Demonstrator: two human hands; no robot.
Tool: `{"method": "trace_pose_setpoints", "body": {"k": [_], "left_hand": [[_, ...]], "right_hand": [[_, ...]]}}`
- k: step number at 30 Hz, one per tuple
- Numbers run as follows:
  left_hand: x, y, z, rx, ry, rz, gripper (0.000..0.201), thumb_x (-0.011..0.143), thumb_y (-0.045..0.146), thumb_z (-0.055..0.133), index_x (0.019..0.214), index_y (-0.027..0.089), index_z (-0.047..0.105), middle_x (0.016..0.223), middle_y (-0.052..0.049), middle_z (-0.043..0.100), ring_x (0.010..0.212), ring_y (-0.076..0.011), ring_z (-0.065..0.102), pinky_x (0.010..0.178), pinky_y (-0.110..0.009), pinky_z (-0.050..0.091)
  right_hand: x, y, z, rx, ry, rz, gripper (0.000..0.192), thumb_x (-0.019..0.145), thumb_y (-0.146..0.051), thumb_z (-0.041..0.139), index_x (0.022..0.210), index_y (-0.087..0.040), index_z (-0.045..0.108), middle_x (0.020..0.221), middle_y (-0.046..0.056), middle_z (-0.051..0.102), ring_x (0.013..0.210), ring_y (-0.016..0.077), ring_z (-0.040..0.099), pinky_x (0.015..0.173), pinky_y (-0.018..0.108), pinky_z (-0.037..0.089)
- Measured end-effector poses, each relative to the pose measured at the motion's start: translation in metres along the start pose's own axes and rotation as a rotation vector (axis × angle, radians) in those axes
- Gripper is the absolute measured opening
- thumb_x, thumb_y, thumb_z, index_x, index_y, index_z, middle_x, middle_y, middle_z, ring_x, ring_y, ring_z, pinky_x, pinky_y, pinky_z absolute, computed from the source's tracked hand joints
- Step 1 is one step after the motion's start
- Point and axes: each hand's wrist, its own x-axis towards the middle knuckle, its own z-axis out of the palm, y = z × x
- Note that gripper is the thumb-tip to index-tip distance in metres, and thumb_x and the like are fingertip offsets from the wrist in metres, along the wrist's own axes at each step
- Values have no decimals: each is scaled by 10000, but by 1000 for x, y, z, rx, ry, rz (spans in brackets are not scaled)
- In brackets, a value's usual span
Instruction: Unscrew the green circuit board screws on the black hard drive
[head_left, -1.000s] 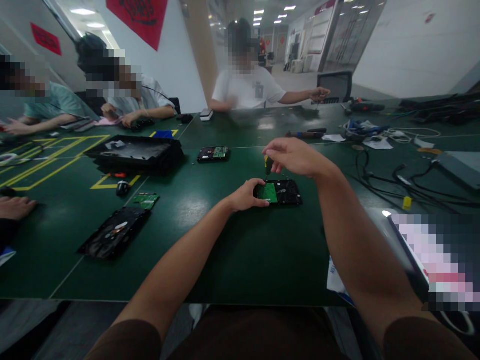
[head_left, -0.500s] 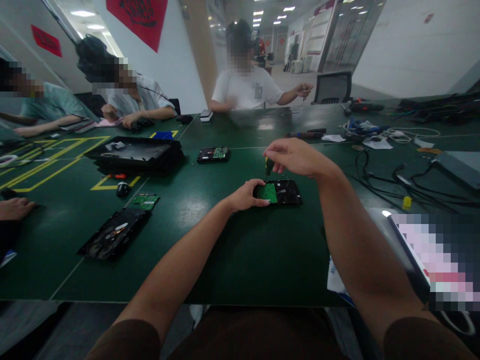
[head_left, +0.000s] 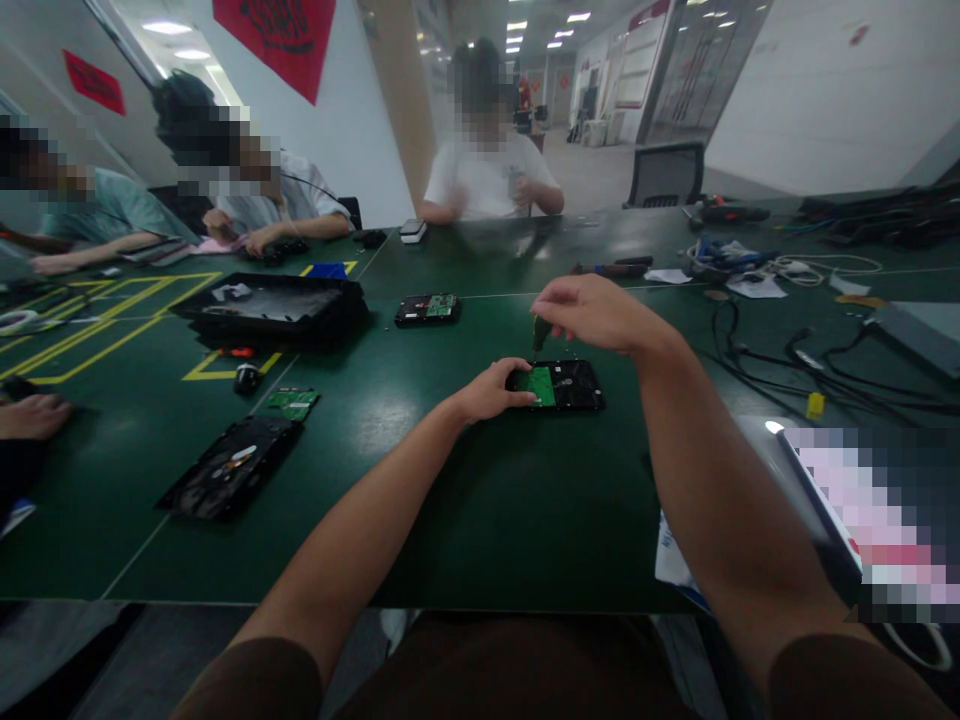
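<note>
A black hard drive (head_left: 570, 385) with a green circuit board on top lies on the dark green table (head_left: 480, 500). My left hand (head_left: 491, 392) grips the drive's left edge, thumb on the green board. My right hand (head_left: 592, 312) hovers just above the drive, fingers closed on a small screwdriver (head_left: 538, 333) with a dark and yellow handle, which stands upright over the board.
An opened drive (head_left: 229, 468) and a loose green board (head_left: 292, 402) lie at left, behind them a black tray (head_left: 270, 310) and another drive (head_left: 426, 308). Cables (head_left: 795, 355) spread at right. Three people sit across the table; another hand (head_left: 30, 412) rests at far left.
My hands stay on the drive and screwdriver, the right hand shifting very slightly. The person opposite has pulled the outstretched arm back in front of the chest.
</note>
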Motion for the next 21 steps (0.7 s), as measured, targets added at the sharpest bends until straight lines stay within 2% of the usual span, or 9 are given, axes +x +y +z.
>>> {"method": "trace_pose_setpoints", "body": {"k": [4, 7, 13, 15, 18, 21], "left_hand": [[1, -1, 0, -3, 9, 13, 687, 787, 438, 813, 1388, 208, 570, 1332, -114, 607, 1197, -293, 577, 1094, -484, 446], [1, 0, 0, -2, 17, 18, 689, 776, 431, 823, 1380, 205, 581, 1342, -118, 609, 1209, -296, 579, 1089, -474, 451], [0, 2, 0, -5, 24, 6, 690, 773, 427, 825, 1377, 198, 582, 1337, -121, 617, 1201, -300, 589, 1084, -478, 456], [0, 3, 0, -11, 26, 5, 686, 770, 422, 827, 1371, 196, 585, 1334, -124, 616, 1198, -301, 588, 1077, -479, 459], [0, 3, 0, -18, 29, 12, 672, 766, 414, 831, 1357, 201, 592, 1322, -121, 621, 1182, -300, 590, 1061, -482, 465], [1, 2, 1, -17, 30, 28, 658, 764, 413, 831, 1344, 208, 596, 1309, -117, 622, 1174, -299, 589, 1059, -488, 463]], "right_hand": [[0, 0, 2, -17, 30, 43, 119, 932, -280, 672, 863, -189, 708, 721, 46, 737, 568, 142, 655, 495, 267, 482], [1, -1, 4, 67, -3, 33, 152, 967, -284, 634, 858, -191, 687, 817, 55, 764, 551, 128, 657, 473, 258, 479], [2, 0, 6, 225, -67, 67, 127, 994, -296, 624, 1023, -195, 695, 784, 43, 750, 653, 158, 714, 623, 281, 596], [2, 0, 5, 176, -58, 51, 127, 979, -286, 636, 1047, -199, 700, 810, 48, 754, 657, 159, 704, 595, 280, 577], [1, -1, 4, 51, -15, 28, 125, 950, -314, 669, 965, -196, 709, 826, 60, 757, 653, 161, 679, 538, 277, 522], [0, -2, 3, -42, 22, 45, 131, 927, -316, 687, 893, -191, 705, 734, 46, 730, 608, 150, 650, 532, 277, 482]]}}
